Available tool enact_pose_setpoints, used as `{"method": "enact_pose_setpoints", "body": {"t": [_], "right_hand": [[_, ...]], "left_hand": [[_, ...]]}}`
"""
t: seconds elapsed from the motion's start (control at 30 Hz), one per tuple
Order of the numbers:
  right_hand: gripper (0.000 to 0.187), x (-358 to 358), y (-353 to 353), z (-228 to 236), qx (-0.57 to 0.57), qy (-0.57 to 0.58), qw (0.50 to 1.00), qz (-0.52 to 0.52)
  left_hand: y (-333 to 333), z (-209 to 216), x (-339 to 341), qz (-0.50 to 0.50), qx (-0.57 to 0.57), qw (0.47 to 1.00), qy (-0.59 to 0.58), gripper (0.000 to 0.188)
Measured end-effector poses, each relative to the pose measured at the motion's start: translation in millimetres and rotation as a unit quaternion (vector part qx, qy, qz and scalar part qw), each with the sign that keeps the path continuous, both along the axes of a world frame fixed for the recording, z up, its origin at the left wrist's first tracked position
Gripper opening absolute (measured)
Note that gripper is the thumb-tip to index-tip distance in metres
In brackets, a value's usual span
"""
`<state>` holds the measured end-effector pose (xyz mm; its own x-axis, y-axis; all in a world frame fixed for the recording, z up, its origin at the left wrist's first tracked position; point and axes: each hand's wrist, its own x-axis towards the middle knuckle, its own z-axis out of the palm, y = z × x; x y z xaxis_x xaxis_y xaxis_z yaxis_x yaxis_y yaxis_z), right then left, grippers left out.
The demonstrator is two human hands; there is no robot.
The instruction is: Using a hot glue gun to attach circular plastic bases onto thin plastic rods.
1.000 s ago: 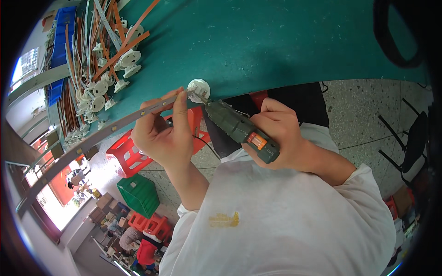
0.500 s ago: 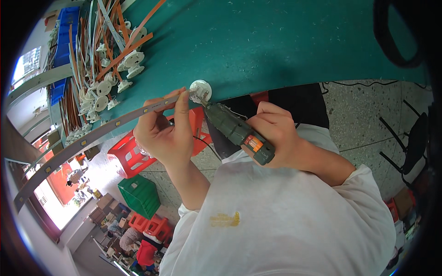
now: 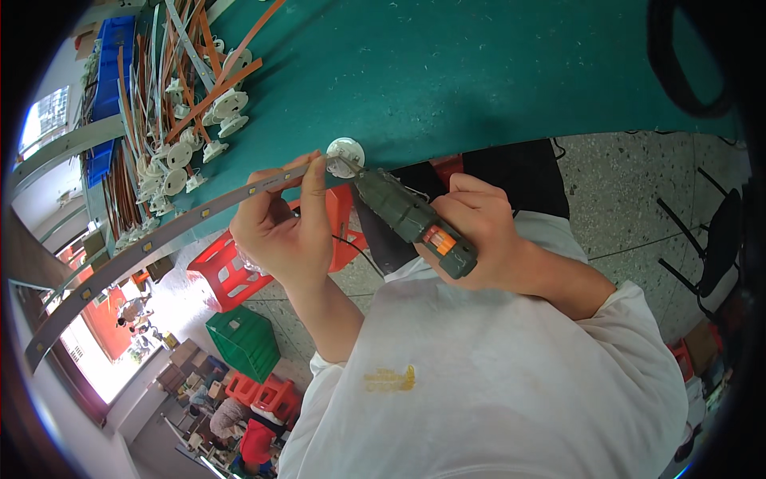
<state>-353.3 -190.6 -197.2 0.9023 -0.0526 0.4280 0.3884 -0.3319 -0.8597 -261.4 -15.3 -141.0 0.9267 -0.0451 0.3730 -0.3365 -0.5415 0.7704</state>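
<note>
My left hand point(image 3: 287, 219) pinches the end of a long LED strip point(image 3: 206, 213) between thumb and fingertips. The strip curves away to the lower left, with small yellowish LEDs spaced along it. Its held end meets a round white plastic holder point(image 3: 348, 149) at the near edge of the green table. My right hand point(image 3: 483, 231) is wrapped round a dark green handheld power tool point(image 3: 399, 209) with an orange label. The tool's narrow tip points at the holder, beside the strip's end. Whether the tip touches is too small to tell.
On the green table point(image 3: 479, 72), a heap of orange and grey strips point(image 3: 195, 112) with white round holders point(image 3: 177, 156) lies at left, near a blue bin point(image 3: 114, 56). Below are a red plastic stool point(image 3: 227, 267) and green crate point(image 3: 243, 339). A black chair point(image 3: 718, 239) stands right.
The tool in my right hand has tilted very slightly, and its tip sits a touch higher against the holder. My left hand keeps its pinch on the strip.
</note>
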Motion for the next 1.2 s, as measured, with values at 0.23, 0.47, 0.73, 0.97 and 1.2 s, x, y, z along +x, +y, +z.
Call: {"method": "enact_pose_setpoints", "body": {"t": [0.23,0.47,0.73,0.97,1.2], "right_hand": [[0.019,-4,-5,11,-0.033,0.035,0.999,0.025],[0.018,-3,-10,16,0.010,0.061,0.997,0.034],[0.013,-6,-37,25,0.066,0.052,0.996,0.034],[0.014,-11,-43,28,0.052,0.063,0.996,0.036],[0.017,-7,-21,16,0.013,0.013,1.000,-0.005]], "left_hand": [[1,-2,3,-0.045,-0.064,0.997,-0.017,0.011],[5,15,17,-0.146,0.005,0.989,-0.005,0.013],[12,36,17,-0.192,-0.025,0.973,0.124,0.016],[-2,28,13,-0.086,0.023,0.996,-0.014,0.017],[-24,12,0,0.010,0.014,0.998,-0.055,0.014]]}}
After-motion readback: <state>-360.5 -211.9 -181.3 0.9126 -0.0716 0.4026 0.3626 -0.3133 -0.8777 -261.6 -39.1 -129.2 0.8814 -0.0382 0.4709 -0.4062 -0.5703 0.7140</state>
